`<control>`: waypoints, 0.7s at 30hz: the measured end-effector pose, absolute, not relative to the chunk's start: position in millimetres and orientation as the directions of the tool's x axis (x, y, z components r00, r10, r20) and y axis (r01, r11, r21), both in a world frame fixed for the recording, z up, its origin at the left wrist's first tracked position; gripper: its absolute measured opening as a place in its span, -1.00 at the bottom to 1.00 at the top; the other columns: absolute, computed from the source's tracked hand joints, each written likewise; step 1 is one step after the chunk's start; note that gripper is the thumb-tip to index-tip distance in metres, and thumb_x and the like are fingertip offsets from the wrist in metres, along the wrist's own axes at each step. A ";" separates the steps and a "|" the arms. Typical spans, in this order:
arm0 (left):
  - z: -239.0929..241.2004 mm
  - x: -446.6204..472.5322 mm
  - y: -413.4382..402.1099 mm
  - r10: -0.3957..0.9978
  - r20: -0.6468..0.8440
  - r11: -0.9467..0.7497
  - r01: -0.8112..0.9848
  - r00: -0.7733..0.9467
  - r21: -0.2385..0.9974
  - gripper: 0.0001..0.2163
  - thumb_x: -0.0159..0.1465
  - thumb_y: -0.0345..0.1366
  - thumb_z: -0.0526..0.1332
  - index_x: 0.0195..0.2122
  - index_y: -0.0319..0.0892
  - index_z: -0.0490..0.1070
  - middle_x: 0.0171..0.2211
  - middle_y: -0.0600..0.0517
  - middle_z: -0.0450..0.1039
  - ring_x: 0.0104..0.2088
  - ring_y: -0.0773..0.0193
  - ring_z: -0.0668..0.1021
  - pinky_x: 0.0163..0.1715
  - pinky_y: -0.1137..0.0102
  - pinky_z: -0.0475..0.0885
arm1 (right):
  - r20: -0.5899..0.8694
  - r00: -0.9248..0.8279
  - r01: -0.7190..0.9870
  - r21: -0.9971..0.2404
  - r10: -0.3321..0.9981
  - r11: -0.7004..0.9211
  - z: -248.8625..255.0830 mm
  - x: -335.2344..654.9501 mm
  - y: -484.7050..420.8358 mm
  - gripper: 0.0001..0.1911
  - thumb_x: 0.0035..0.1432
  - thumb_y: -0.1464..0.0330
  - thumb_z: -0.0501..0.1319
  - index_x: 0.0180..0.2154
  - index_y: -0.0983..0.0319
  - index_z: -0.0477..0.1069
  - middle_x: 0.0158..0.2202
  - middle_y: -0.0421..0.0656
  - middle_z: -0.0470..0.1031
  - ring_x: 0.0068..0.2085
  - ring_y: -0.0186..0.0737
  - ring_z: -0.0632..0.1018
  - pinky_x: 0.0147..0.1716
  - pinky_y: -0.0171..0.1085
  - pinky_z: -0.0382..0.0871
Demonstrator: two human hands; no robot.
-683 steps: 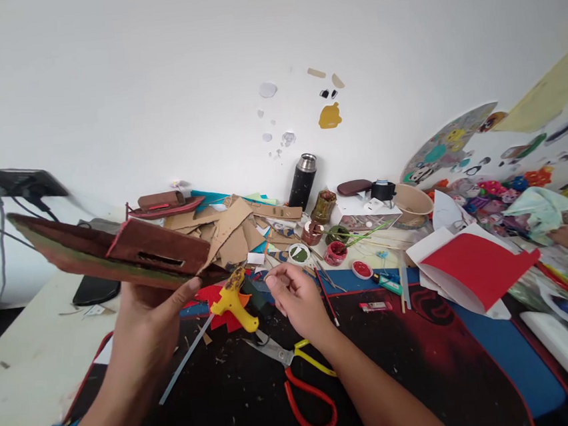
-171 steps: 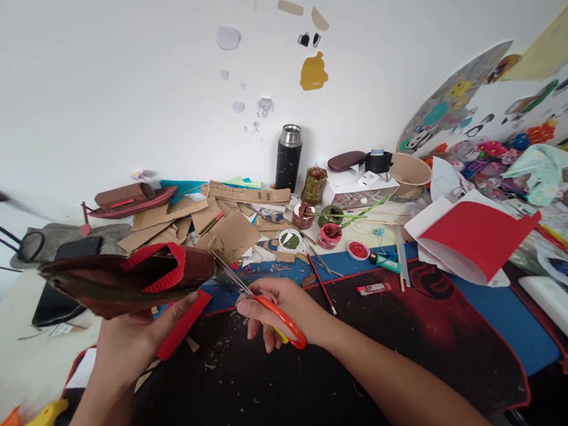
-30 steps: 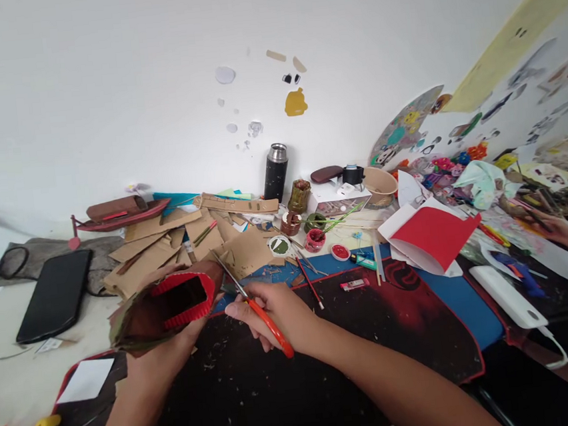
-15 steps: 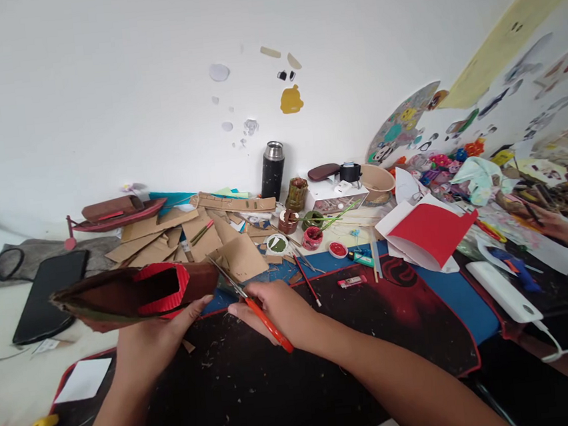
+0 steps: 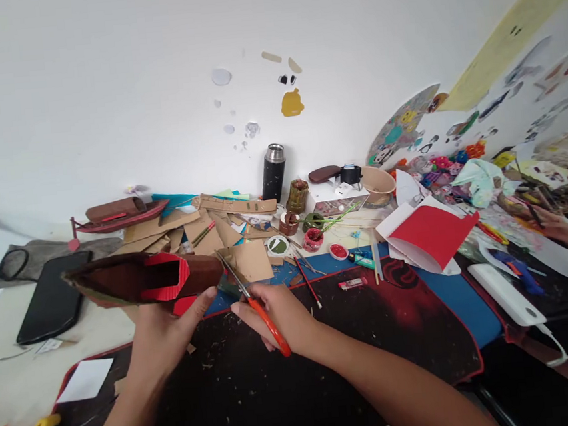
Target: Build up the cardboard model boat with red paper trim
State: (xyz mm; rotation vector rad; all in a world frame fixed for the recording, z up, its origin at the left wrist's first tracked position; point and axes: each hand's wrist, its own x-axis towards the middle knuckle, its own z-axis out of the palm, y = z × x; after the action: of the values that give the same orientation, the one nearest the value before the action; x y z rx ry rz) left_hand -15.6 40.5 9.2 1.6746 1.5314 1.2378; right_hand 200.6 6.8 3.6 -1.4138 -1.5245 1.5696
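My left hand grips a brown cardboard model boat from below, its pointed end to the left. Red corrugated card lines the boat's middle opening. In my right hand are scissors with orange handles. Their blades point up and left, and the tips are close to the boat's right end; whether they touch it I cannot tell. Behind the blades lies a flat piece of cardboard. A second, finished-looking boat in dark red and brown stands at the back left.
Cardboard scraps pile up behind my hands. Open paint pots, a black flask and a brush stand or lie mid-table. A black phone is left, red paper right. Another person's hand works at the far right.
My left hand and the boat have shifted slightly right and up, with the boat tilting a little. The scissors have moved only slightly.
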 end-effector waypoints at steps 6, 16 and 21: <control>4.0 -18.6 40.8 0.949 0.288 -0.173 0.550 -0.130 0.817 -0.57 0.18 0.17 0.44 -0.16 -0.06 0.67 -0.15 -0.08 0.81 -0.08 -0.23 0.80 -0.03 0.05 0.72 | -0.345 -0.374 0.151 -0.939 0.861 -0.310 0.2 202.7 4.9 -0.44 0.31 -0.18 0.42 -0.14 0.16 0.44 -0.59 -0.38 0.42 -0.64 -0.35 0.47 -0.63 -0.40 0.35; -4.2 -17.8 38.8 0.928 0.343 -0.194 0.602 -0.143 0.775 -0.58 0.15 0.20 0.43 -0.20 -0.03 0.60 -0.18 -0.11 0.80 0.00 -0.31 0.78 0.15 -0.06 0.65 | -0.410 -0.515 0.002 -0.879 0.753 -0.477 0.6 211.2 7.9 -0.16 -0.07 -0.28 0.59 -0.05 0.19 0.44 -0.22 -0.14 0.69 -0.36 -0.26 0.70 -0.37 -0.35 0.54; -11.4 -19.6 37.2 0.933 0.341 -0.203 0.610 -0.117 0.766 -0.59 0.18 0.18 0.43 -0.14 -0.02 0.62 -0.13 -0.09 0.79 0.05 -0.34 0.76 0.17 -0.14 0.64 | -0.384 -0.518 0.061 -0.908 0.764 -0.415 7.0 215.2 5.5 -0.23 0.01 -0.15 0.63 0.01 0.17 0.44 -0.17 -0.16 0.67 -0.33 -0.29 0.71 -0.33 -0.37 0.57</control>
State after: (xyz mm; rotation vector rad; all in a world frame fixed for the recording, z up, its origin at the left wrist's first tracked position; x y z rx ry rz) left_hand -19.6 37.2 -11.4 1.8009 1.7034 1.2416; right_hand 215.2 5.5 7.0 -1.1662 -1.3215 1.9816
